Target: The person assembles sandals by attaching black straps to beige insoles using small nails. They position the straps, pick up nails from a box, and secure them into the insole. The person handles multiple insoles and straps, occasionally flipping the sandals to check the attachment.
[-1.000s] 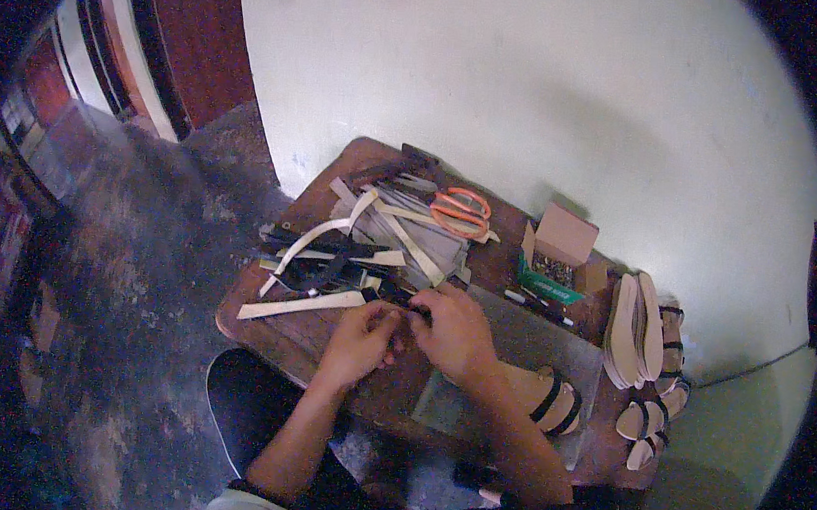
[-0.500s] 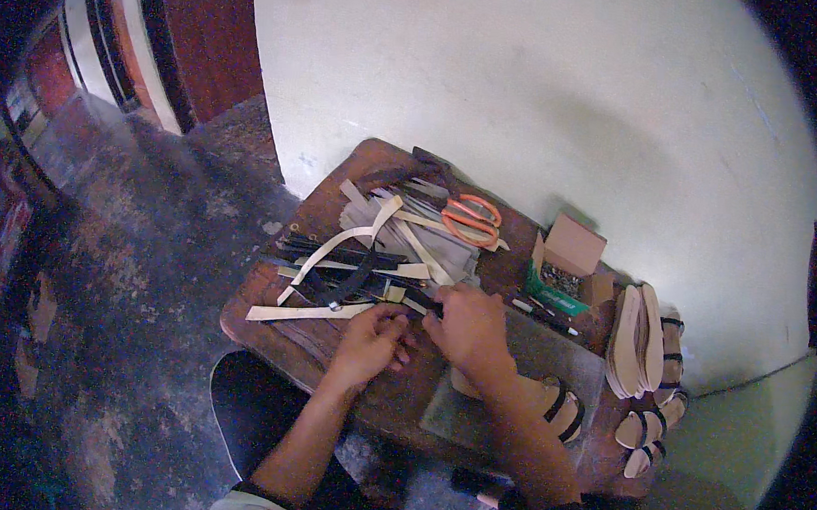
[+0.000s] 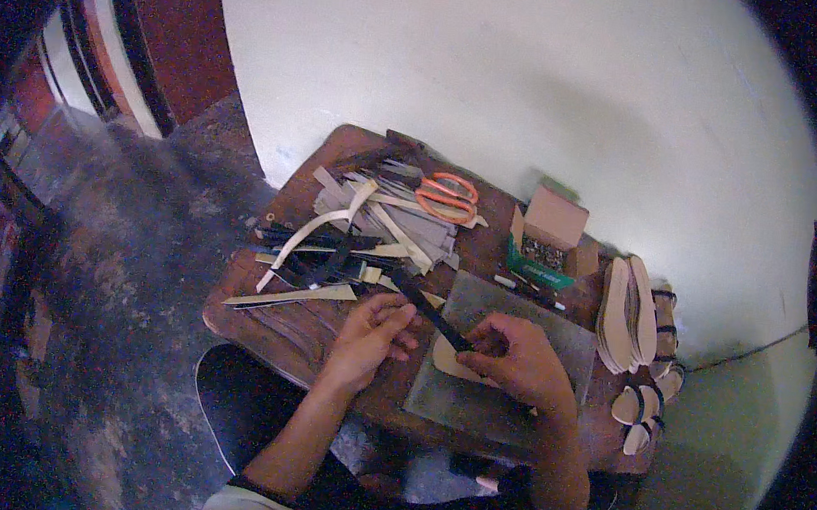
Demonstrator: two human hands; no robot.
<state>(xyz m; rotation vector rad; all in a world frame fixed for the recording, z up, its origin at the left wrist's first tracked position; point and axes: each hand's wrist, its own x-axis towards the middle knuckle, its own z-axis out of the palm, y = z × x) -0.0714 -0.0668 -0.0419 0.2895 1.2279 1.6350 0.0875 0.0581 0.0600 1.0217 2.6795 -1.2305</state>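
Observation:
My right hand point(image 3: 520, 362) pinches one end of a black strap point(image 3: 430, 312), which slants up and left over the work table. My left hand point(image 3: 370, 340) is beside the strap's far part, fingers loosely curled and apart, with nothing visible in them. Beneath my right hand a tan sandal sole point(image 3: 454, 363) lies on a grey slab point(image 3: 448, 398), mostly covered by the hand. Left of the strap is a pile of black straps point(image 3: 312, 271) and cream strips point(image 3: 300, 241).
Orange-handled scissors point(image 3: 447, 197) rest on grey strips point(image 3: 401, 225). An open green box point(image 3: 540, 270) of small metal pieces stands by the wall. Pens point(image 3: 525, 290) lie before it. At right are stacked soles point(image 3: 626, 319) and black-strapped sandals point(image 3: 639, 406).
My right hand has drawn back from the strap pile toward the slab, bringing a black strap with it. My left hand stays near the pile. The view has shifted slightly.

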